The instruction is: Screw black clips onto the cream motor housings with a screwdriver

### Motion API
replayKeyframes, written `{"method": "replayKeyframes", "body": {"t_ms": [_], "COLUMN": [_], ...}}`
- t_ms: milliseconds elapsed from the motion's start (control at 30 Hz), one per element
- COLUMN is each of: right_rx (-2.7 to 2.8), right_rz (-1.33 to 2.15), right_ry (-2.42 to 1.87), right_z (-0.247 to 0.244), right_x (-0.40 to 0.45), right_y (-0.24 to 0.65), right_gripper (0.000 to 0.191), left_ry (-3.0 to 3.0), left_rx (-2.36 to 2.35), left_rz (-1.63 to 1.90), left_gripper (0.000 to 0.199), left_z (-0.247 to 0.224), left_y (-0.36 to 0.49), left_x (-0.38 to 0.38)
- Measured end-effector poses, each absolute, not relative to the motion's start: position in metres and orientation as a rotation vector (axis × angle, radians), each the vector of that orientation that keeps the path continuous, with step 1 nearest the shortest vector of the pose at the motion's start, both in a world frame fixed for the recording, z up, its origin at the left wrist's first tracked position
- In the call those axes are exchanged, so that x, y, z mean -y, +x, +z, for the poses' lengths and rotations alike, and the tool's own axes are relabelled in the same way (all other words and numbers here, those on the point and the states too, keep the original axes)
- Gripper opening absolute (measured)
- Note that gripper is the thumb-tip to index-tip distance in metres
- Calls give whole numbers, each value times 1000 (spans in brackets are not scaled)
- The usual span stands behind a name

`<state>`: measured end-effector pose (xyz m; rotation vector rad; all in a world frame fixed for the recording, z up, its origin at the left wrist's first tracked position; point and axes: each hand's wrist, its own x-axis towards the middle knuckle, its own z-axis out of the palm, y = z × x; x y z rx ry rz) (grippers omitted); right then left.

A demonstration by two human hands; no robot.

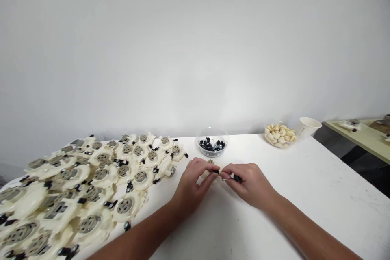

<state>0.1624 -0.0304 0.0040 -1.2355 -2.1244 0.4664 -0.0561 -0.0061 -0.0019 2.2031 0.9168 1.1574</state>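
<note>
Just in front of the clear bowl, my two hands meet over the white table. My left hand (195, 180) is closed in a pinch, thumb and forefinger on a small black fitting (216, 171). Under its fingers shows a cream plastic part (210, 162), mostly hidden, like the motor housings on the left. My right hand (248, 180) is also closed, its fingertips close to the black fitting. A small black piece (237, 178) shows between its thumb and fingers, with a thin pale bit towards the left hand; its exact kind is hard to make out.
Many cream motor housings (100, 174) with grey motors and black fittings cover the table's left side. A clear bowl (212, 153) holds black fittings and shiny bits. At the right back stand a bowl of pale, nut-like pieces (280, 135) and a white cup (307, 127). Another table (359, 140) lies beyond.
</note>
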Motion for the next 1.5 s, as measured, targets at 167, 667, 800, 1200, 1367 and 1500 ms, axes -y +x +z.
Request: {"method": "replayKeyframes", "body": {"t_ms": [167, 667, 800, 1200, 1367, 1500], "right_rx": [2097, 2127, 2136, 2153, 2128, 2083], "right_rz": [512, 604, 600, 591, 640, 717], "right_ry": [-1219, -1193, -1174, -1144, -1151, -1153], "right_z": [2, 7, 6, 6, 5, 5], "right_x": [29, 31, 31, 32, 31, 31], "right_y": [162, 162, 163, 162, 163, 164], "right_gripper": [20, 13, 15, 26, 24, 18], "left_ry": [2212, 2199, 2200, 2180, 2175, 2167], "left_rx": [-912, -897, -888, -878, -884, -890], "left_rz": [1153, 1161, 1161, 1157, 1176, 1174], "left_gripper": [15, 16, 16, 16, 16, 15], "left_z": [-1, -2, -2, -3, -1, 2], "left_y": [-56, -56, -56, -56, -55, -54], "left_x": [7, 7, 7, 8, 9, 9]}}
